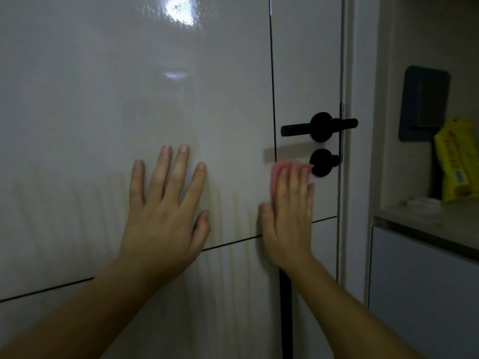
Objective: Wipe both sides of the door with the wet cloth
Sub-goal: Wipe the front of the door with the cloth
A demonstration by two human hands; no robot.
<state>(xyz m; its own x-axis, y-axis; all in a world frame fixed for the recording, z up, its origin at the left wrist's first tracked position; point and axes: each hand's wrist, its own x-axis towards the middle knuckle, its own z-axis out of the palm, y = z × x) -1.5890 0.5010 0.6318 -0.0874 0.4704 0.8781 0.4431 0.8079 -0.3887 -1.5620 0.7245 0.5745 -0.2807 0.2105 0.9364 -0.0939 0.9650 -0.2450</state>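
A pale, glossy door was pictured mid-clean on its near side. The pink wet cloth was pressed against the panel under the straight fingers of the right hand, just left of the black lock knob and below the black lever handle. The left hand was laid flat on the door further left, fingers spread wide and nothing held, apparently as a brace. The right hand was blurred, so little more than fingers laid over the cloth could be made out. Faint vertical streaks were visible across the lower panel, around a thin dark groove. The stroke was judged best made with even pressure from a flat palm, the cloth kept spread rather than bunched. Passes would need to be overlapped so that the streaks were taken up, then carried closely round the bases of the knob and handle. The far side of the door was not shown, and nothing could be said of it. A yellow packet was seen on a shelf at right.
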